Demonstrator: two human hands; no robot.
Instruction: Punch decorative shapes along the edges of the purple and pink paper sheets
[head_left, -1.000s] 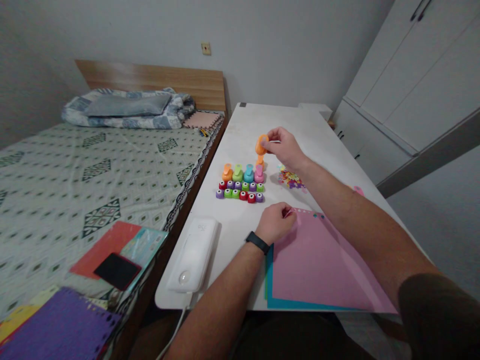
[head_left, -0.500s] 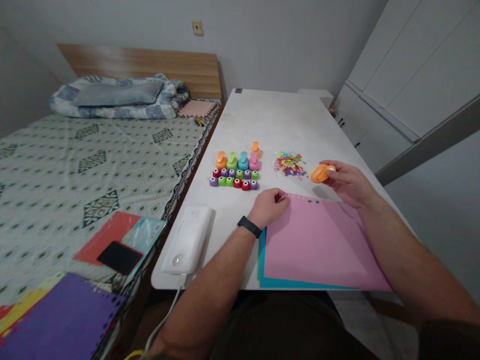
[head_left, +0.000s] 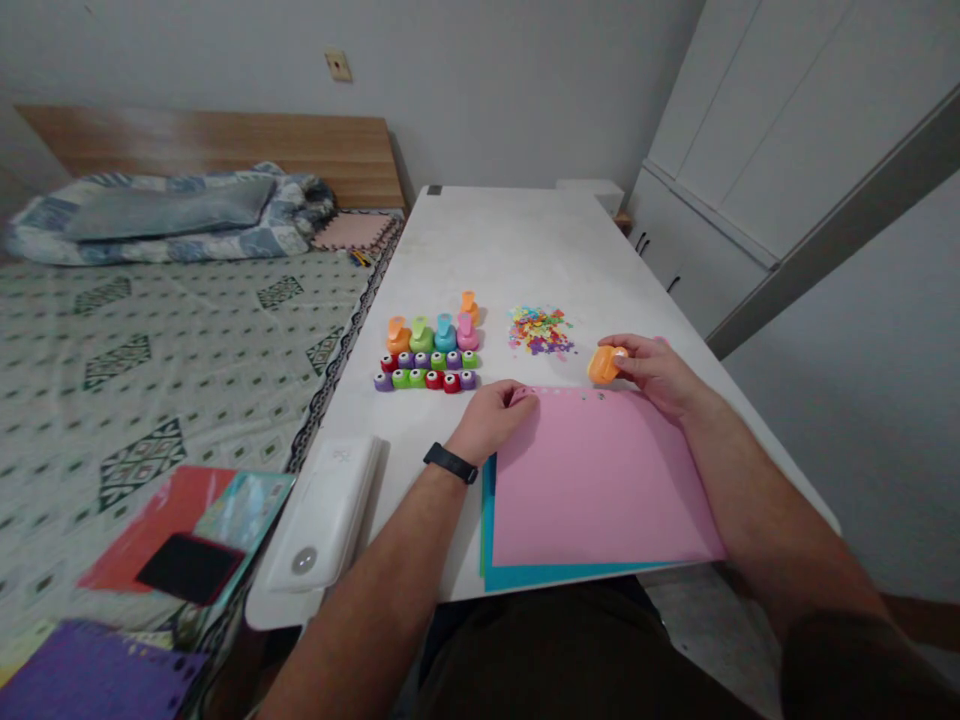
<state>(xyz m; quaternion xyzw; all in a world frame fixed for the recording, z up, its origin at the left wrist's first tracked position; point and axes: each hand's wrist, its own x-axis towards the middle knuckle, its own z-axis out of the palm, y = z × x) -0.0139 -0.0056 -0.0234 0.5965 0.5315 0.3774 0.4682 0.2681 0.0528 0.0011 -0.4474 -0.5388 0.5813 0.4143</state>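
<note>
My right hand (head_left: 657, 372) is closed on an orange paper punch (head_left: 603, 364), held at the top right edge of a pink paper sheet (head_left: 592, 480) that lies on a teal sheet (head_left: 489, 540). Small holes run along the pink sheet's top edge. My left hand (head_left: 492, 418), fingers curled, presses the pink sheet's top left corner; a black band is on that wrist. Rows of coloured punches (head_left: 430, 355) stand left of the hands, and a pile of paper confetti (head_left: 539, 330) lies beyond the sheet.
The white table (head_left: 525, 240) runs away from me, with a white power bank (head_left: 327, 512) at its near left. A bed (head_left: 150, 340) lies to the left with coloured paper and a black phone (head_left: 189, 566). White cabinets (head_left: 750, 130) stand at the right.
My right hand carried the orange punch from above the punch rows over to the right, then down to the pink sheet's top edge. The left hand stayed on the sheet.
</note>
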